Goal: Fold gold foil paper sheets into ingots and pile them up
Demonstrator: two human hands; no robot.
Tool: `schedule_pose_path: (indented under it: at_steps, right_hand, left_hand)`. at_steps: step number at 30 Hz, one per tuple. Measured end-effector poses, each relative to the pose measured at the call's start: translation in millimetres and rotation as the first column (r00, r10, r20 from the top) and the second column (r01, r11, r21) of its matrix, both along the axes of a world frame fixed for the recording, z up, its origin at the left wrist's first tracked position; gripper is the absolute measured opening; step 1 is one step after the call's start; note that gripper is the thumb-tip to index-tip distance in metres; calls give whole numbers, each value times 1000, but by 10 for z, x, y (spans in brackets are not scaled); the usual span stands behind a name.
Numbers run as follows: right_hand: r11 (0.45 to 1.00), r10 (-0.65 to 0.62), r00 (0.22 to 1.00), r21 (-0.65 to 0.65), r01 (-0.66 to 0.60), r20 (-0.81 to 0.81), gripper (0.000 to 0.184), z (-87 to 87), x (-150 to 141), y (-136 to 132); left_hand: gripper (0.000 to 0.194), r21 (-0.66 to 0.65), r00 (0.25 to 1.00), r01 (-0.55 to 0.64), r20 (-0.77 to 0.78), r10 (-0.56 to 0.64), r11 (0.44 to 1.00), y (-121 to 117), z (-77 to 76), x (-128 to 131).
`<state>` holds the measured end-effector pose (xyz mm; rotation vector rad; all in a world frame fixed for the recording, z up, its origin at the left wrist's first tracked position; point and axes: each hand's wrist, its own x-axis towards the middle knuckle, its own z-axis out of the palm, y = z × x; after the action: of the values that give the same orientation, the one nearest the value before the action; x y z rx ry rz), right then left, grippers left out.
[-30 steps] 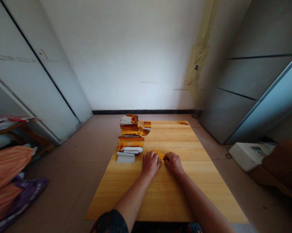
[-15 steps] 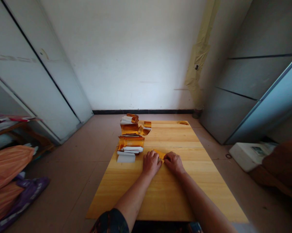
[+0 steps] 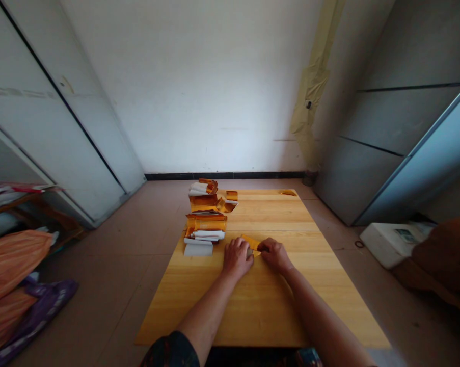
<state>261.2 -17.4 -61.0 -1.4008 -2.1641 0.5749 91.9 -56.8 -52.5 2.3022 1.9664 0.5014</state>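
Amber foil strip (image 3: 251,242), clamped by left hand (image 3: 236,258) and right hand (image 3: 275,256), is held flat to the desk (image 3: 260,311), hands almost touching. Stacked foil-and-paper bundles (image 3: 206,224) are placed just beyond the left hand.

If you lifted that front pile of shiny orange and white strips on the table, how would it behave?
The front pile would probably feel light, since its strips look thin with curling edges. It would likely be floppy and slide apart if pushed, because the layers seem loosely stacked, with no visible binding. Its glossy orange surfaces may also be slightly slippery.
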Motion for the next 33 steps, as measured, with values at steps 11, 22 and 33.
schedule_pose_path:
  at_steps: [11,22,33]
  right_hand:
    - [996,-84,987,9,84,134,9,54,-96,-35]
    - [988,28,981,141,-56,193,22,86,23,-155]
    - [980,32,941,174,-95,336,16,220,-95,-392]
  left_hand:
    - [22,-30,1000,9,17,-8,1000,-17,29,-7]
    - [23,-28,998,47,42,-45,999,57,22,-67]
    - [26,71,983,162,78,-168,984,62,-13,-98]
